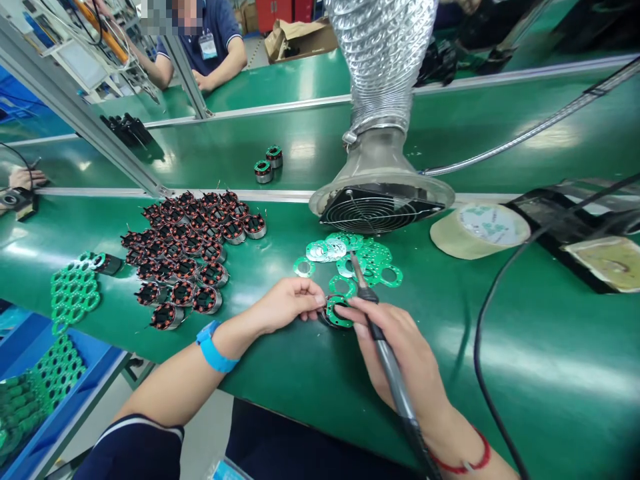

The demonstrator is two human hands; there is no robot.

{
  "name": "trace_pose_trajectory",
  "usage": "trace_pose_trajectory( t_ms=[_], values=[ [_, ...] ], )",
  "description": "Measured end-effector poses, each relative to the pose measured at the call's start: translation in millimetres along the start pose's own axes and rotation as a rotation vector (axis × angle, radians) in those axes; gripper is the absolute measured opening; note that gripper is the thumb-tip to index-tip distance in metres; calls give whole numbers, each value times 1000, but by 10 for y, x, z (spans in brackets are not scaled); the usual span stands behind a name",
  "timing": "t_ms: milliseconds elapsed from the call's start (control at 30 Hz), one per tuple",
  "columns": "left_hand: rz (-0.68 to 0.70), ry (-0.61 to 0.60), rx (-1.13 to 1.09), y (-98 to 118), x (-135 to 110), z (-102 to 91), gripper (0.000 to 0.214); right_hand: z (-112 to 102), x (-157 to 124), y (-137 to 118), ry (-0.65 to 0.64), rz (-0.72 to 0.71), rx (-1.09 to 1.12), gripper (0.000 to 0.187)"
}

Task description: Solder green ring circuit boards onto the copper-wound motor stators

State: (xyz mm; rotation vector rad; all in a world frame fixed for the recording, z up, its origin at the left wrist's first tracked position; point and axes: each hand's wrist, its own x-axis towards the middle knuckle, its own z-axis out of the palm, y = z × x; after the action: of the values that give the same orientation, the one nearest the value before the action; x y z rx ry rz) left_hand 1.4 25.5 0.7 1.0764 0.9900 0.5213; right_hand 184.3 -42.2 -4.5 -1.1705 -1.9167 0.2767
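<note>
- Green, glossy sheeting covers the workbench point(550, 373) in the head view, with pale glare at its right side and far left.
- On its near part, a motor stator topped by a ring-shaped circuit board point(336, 320) sits between the two hands.
- The left hand point(290, 303) has thumb and fingers pinched narrow on the stator's left edge.
- The right hand point(400, 340) is curled round a soldering iron point(384, 350), fingertips at the board; whether they press on it I cannot tell.
- Just beyond lie loose ring boards point(377, 257), overlapping.
- Bare stators point(183, 250) crowd the bench on the left, near green board panels point(75, 293); a blue bin point(103, 363) stands below the edge.
- Above hangs a foil duct point(383, 53) with a fan hood point(385, 183); a cream roll point(455, 237) rests right of it.
- Past an aluminium rail point(280, 195), two board-topped stators point(263, 172) stand together.
- Across the room, a co-worker point(220, 53) in dark blue leans on green surfacing, near an open cardboard box point(307, 40) and a red cabinet point(275, 13).
</note>
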Motion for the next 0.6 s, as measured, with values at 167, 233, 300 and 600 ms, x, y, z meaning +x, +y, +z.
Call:
trace_pose_trajectory(
  t_ms=[167, 233, 300, 600],
  values=[
    [-44, -48, 99, 97, 17, -27, 22, -44, -109, 43, 149, 94, 142, 48],
    [-69, -57, 125, 115, 33, -29, 19, -50, -153, 47, 178, 163, 193, 43],
    [-86, -50, 140, 121, 46, -24, 16, -58, -189, 48, 214, 227, 227, 37],
    [-122, -11, 120, 156, 37, 31, 14, -144, -274, 90, 203, 170, 364, 21]
  ],
)
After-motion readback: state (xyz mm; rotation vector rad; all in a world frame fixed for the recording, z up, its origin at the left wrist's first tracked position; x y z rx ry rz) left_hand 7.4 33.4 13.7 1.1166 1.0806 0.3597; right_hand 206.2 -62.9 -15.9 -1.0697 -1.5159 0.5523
